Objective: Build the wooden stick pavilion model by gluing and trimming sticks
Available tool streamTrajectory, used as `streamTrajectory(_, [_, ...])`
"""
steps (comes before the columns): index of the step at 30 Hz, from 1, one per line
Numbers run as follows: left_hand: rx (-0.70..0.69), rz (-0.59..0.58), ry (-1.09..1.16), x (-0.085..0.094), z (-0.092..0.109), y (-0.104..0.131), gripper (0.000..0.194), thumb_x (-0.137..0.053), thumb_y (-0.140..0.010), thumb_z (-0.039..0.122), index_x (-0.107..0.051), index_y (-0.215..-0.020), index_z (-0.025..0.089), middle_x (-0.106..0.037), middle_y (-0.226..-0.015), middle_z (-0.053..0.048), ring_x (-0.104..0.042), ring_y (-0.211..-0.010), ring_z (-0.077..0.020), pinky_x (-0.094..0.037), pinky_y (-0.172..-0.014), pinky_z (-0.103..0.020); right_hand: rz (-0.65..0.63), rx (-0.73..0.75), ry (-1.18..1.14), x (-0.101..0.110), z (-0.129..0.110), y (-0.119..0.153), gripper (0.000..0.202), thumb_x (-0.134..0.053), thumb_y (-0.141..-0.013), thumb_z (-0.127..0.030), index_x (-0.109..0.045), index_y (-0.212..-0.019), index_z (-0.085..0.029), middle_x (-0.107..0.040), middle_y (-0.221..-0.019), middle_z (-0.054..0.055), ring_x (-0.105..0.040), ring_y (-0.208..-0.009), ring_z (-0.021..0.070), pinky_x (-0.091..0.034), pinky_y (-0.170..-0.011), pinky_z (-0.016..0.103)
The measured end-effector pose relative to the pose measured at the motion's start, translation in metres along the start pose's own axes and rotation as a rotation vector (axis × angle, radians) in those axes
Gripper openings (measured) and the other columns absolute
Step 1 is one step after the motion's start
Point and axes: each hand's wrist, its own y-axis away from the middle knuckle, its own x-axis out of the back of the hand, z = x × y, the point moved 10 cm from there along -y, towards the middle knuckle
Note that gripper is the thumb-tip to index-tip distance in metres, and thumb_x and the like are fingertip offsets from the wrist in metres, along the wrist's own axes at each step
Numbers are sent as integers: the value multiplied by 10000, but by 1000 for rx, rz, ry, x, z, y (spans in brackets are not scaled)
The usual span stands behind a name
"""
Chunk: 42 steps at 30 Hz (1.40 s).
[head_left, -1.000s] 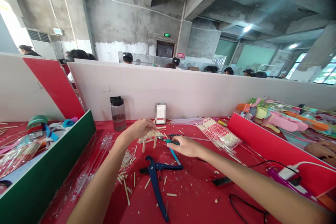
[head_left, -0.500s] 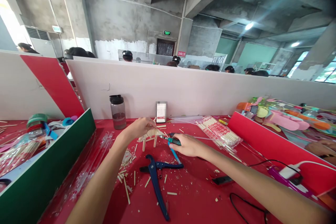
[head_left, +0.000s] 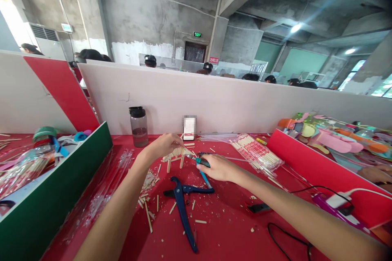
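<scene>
Left hand: reaching in from our lower left, wrist bent, back uppermost, fingers curled down at the top of a small stick structure; whether they grip it, we cannot tell. Right hand: reaching in long and low from our lower right, fingers closed round a teal-handled tool, its metal tip directed leftward at the structure's right end; contact we cannot confirm. Stick structure: standing on legs on the red table, beyond the blue cutter.
</scene>
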Motion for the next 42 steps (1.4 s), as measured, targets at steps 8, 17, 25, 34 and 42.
streamTrajectory(8, [3,2,-4,2,2,1,333,-520,-841,63,-784,-985,206,-782,-1032,-43,-703,-912,-167,-482,-817,-217,-13,-3,35,2,0,-4,389,-518,-947,-479,-700,-1078,-162,-745,-1114,168,-701,-1024,336,-486,-806,347])
streamTrajectory(17, [-20,-3,8,-1,-2,-1,335,-523,-831,48,-783,-961,213,-785,-1012,-30,-702,-886,-154,-481,-770,-199,17,33,-52,2,-3,-1,324,-521,-946,-433,-707,-1014,-176,-758,-1065,135,-706,-969,308,-477,-793,337])
streamTrajectory(25, [-8,19,17,-1,-8,0,375,-511,-799,39,-790,-979,213,-789,-1014,-31,-701,-887,-159,-495,-809,-214,14,-6,-40,-1,4,-5,386,-517,-939,-479,-691,-1108,-179,-735,-1141,142,-684,-1053,319,-486,-848,353])
streamTrajectory(34, [5,24,28,0,-12,-2,392,-511,-772,21,-793,-971,208,-789,-1014,-35,-708,-889,-160,-500,-824,-221,-12,-56,-11,-2,3,-5,371,-503,-948,-483,-716,-951,-179,-761,-1036,147,-704,-966,322,-484,-780,342])
streamTrajectory(42, [-46,9,22,0,-6,-2,331,-533,-825,66,-794,-966,213,-791,-1001,-33,-706,-877,-162,-488,-795,-214,-49,-9,-53,-8,7,-7,384,-504,-946,-490,-708,-1036,-178,-747,-1107,147,-689,-1026,324,-489,-821,353])
